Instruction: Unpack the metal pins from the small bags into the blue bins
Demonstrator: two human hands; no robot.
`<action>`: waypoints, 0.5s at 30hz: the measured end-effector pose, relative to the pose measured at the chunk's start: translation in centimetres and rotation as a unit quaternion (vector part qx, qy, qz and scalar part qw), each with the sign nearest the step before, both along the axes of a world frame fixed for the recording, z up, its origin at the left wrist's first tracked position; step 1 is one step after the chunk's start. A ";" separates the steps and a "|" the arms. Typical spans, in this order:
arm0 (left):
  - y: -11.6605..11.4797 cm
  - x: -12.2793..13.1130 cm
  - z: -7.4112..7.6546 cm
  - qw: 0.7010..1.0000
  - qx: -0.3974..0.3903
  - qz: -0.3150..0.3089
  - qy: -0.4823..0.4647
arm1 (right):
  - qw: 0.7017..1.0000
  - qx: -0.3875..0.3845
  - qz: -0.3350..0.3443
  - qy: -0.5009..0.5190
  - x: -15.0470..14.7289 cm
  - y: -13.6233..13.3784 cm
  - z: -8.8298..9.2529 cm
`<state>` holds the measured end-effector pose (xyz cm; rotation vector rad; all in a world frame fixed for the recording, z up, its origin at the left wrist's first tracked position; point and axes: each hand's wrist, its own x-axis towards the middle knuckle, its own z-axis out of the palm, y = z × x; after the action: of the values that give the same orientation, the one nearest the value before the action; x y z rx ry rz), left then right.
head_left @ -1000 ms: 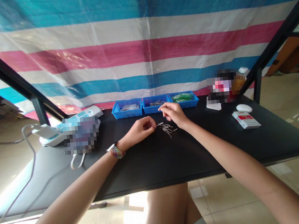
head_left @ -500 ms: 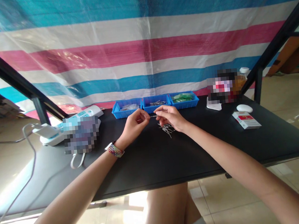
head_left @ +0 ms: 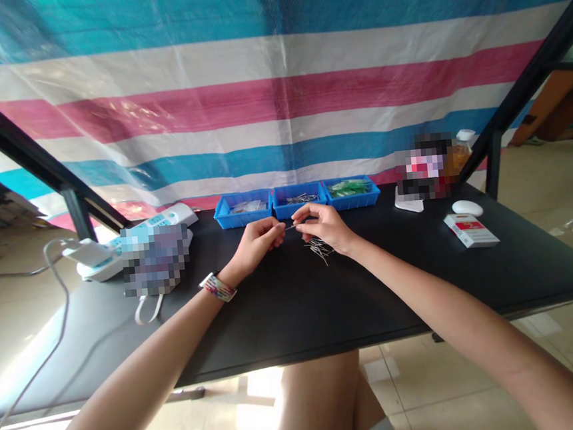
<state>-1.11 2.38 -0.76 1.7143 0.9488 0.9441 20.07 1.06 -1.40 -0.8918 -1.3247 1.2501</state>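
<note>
Between my two hands runs a thin metal rod (head_left: 289, 227), too small to name more exactly. My left hand (head_left: 258, 245) pinches its left end between thumb and fingers. The thumb and forefinger of my right hand (head_left: 328, 230) close on the right end. Several similar thin metal rods (head_left: 321, 251) lie in a loose pile on the black table, just below my right hand. Behind my hands stands a blue bin (head_left: 283, 211) with more metal rods (head_left: 303, 199) in it.
A blue bin (head_left: 222, 214) with clear packets stands left, another blue bin (head_left: 360, 200) with green pieces right. A power strip (head_left: 176, 214) and blurred phone-like object (head_left: 157, 260) lie left. A cigarette box (head_left: 471, 229), white oval case (head_left: 467, 208) and bottle (head_left: 464, 146) are at right.
My hands have drawn slightly closer together and the rod now tilts, its right end higher. My left fingers have curled further under. The pile and bins stay as they were.
</note>
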 end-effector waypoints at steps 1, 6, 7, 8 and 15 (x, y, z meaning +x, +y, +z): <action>-0.1 0.1 0.1 1.000 0.004 0.002 -0.002 | 1.000 -0.001 -0.003 -0.001 0.0 0.0 0.0; -0.5 0.4 0.4 0.999 0.030 0.015 -0.036 | 0.999 -0.038 -0.006 0.001 0.3 -0.2 0.4; -0.5 0.4 0.4 0.998 0.038 0.017 -0.043 | 0.999 -0.052 0.001 0.002 0.3 -0.2 0.5; -0.5 0.4 0.5 0.998 0.044 0.020 -0.048 | 0.998 -0.064 0.009 0.004 0.4 -0.3 0.6; -0.4 0.4 0.5 0.997 0.052 0.019 -0.057 | 0.997 -0.069 0.014 0.035 0.3 -0.3 0.5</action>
<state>-0.72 1.95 -0.24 1.7133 0.8741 1.1219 20.38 0.77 -0.89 -0.9208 -1.2108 1.3959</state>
